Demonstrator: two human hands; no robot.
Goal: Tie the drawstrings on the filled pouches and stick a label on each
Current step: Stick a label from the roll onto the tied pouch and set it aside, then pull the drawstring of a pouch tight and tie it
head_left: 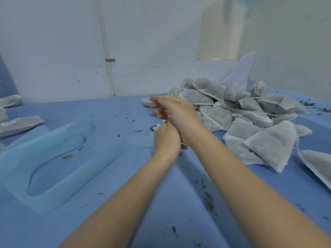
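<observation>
With the left hand (167, 138) pinching a small label (155, 127) under the overlapping, straight-fingered right hand (176, 111), it could crease or stick to skin before reaching the pouches (250, 113) just right.

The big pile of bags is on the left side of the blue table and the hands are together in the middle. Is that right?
Not quite. In the head view the big pile of bags sits on the right side of the blue table, not the left. The left hand and right hand are together in the middle, as you said.
</observation>
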